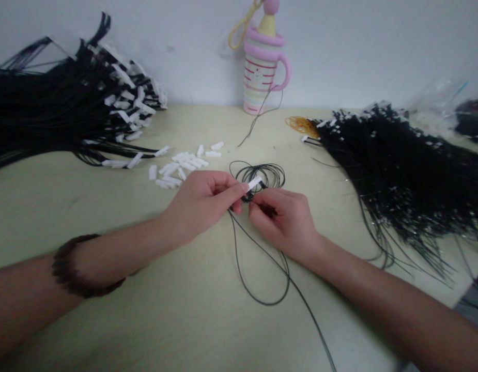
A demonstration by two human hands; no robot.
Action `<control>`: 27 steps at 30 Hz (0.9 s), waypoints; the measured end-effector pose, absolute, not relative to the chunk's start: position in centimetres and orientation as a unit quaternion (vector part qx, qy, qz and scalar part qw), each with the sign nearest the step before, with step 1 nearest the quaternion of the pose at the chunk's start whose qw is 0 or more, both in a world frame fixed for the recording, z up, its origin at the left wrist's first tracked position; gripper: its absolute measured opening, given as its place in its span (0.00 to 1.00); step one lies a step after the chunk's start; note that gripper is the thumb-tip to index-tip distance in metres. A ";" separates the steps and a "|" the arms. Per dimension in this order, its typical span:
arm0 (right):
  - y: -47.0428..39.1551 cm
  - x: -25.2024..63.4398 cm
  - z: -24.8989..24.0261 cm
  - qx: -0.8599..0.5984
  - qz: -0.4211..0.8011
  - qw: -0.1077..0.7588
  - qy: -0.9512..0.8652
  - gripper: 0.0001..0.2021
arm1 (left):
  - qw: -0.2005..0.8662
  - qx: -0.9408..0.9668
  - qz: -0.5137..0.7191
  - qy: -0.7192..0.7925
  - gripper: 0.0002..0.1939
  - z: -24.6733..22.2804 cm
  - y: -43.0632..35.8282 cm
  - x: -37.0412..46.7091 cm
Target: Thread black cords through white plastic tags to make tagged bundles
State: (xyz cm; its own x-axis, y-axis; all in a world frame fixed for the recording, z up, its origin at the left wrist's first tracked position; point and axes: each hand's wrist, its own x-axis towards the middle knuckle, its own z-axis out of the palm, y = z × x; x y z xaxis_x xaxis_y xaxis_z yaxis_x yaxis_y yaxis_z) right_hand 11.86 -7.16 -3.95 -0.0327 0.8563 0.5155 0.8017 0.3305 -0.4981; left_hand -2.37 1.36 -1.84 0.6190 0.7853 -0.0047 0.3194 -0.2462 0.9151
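Note:
Between thumb and fingers, my left hand [213, 199] pinches a small white plastic connector housing [255, 183]. My right hand [283, 217] is closed close beside it, its fingertips pinched at thin black wire; their exact grip is partly hidden. Behind both hands lies a loose coil of black wire [275, 173]. From under my fingers a loop of the wire [262, 303] hangs toward me, and one length runs off the bottom edge. To the left of my left hand are several loose white connector housings [184, 163] in a small heap.
A big bundle of black cables with white connectors [37, 113] fills the back left. Another black wire bundle [409, 170], with a yellow tie [301, 125], covers the right. A pink-lidded cup [258, 77] stands against the wall. A clear plastic bag [436, 106] lies at the back right.

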 end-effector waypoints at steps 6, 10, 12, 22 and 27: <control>-7.3 11.8 -4.0 -0.566 0.041 0.367 -0.737 0.09 | 0.459 0.784 0.217 0.356 0.15 -2.0 1.2 -2.4; -7.4 11.8 -3.9 -0.562 0.039 0.362 -0.742 0.09 | 0.461 0.791 0.211 0.344 0.14 -2.1 1.5 -2.4; -7.4 11.8 -3.8 -0.569 0.037 0.369 -0.734 0.08 | 0.463 0.788 0.212 0.346 0.15 -2.1 1.5 -2.4; -6.4 13.8 -3.8 -0.552 0.228 0.410 -0.690 0.07 | 0.638 0.625 0.319 0.317 0.13 -1.3 2.8 -2.3; -6.3 15.7 -3.2 -0.499 0.444 0.383 -0.638 0.06 | 0.556 0.731 0.332 0.216 0.14 2.9 1.9 -4.4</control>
State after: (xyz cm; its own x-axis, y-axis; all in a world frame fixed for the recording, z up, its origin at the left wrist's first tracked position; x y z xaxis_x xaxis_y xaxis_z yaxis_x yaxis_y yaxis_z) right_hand 15.69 -6.32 -3.18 -0.2084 0.9770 0.0449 0.2979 0.1072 -0.9486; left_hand -4.35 1.91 2.88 0.6867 0.6846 0.2445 -0.0524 -0.2888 0.9559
